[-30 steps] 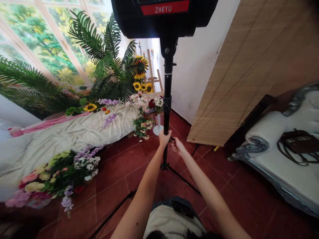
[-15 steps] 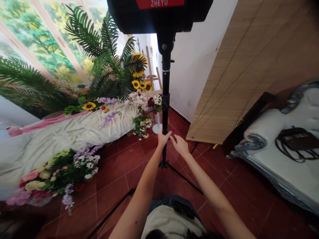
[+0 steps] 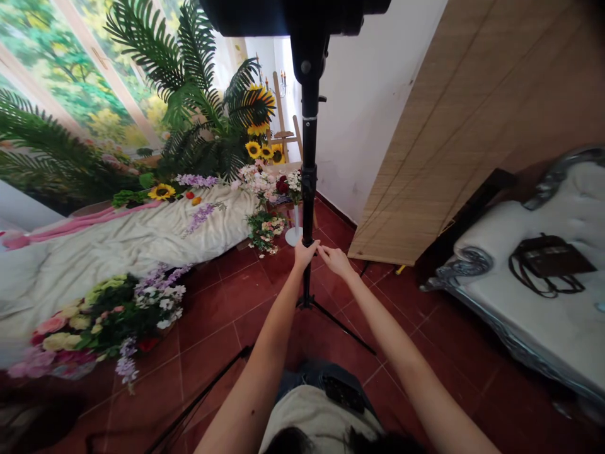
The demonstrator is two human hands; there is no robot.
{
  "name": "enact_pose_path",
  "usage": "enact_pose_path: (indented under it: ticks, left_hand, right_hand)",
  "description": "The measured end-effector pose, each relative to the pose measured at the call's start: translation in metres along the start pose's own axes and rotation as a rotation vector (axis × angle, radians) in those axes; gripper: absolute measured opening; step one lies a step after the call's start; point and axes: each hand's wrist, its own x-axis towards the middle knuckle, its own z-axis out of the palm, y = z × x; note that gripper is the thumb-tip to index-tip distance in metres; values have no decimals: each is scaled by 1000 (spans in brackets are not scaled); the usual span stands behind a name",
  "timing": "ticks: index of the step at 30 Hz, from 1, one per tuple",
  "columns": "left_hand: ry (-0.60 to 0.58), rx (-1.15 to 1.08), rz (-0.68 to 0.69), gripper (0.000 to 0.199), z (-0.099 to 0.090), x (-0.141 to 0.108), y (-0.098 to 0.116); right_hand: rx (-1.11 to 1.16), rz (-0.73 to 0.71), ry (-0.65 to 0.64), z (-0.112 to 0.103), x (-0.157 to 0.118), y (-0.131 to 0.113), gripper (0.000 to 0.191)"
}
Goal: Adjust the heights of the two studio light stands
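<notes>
A: Where did the black stand [image 3: 309, 142] sit?

B: Upright at mid-view, its legs [image 3: 347, 330] spread on the red tile floor [image 3: 208, 325]. A black box [image 3: 293, 19] topped it, cut off by the upper edge of the view

A: Grip of the left hand [image 3: 306, 254]?

B: Closed around the pole [image 3: 308, 217], low down, above the spread legs

A: And the right hand [image 3: 335, 260]?

B: Fingers bent, fingertips just beside the left thumb at the pole. Whether they pinched anything, I could not tell

A: Any writing?

B: One second earlier, a red label on the box read ZHEYU. At this moment that label lay beyond the upper edge

A: Surroundings?

B: Left of the stand, a pale blanket [image 3: 217, 227], with a heap of flowers [image 3: 108, 318] along its near side. To the right, a slatted blind [image 3: 401, 145], then a white sofa [image 3: 501, 290] with a dark bag [image 3: 553, 257] lying on its seat
</notes>
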Motion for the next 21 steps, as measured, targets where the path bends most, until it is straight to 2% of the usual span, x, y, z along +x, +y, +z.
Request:
enact_pose_path:
  ticks: [5,10,16,21]
  left_hand:
    - [13,-6,-41,23,2,-3,8]
    - [47,120,-64,24,4,-2,6]
    - [79,344,-148,33,3,-7,1]
    - [133,267,-148,42,4,-23,9]
  right_hand:
    - [303,27,59,17,5,6,65]
    - [553,90,-51,25,10,12,68]
    - [611,118,-68,27,7,18,67]
    - [615,158,-76,27,1,12,69]
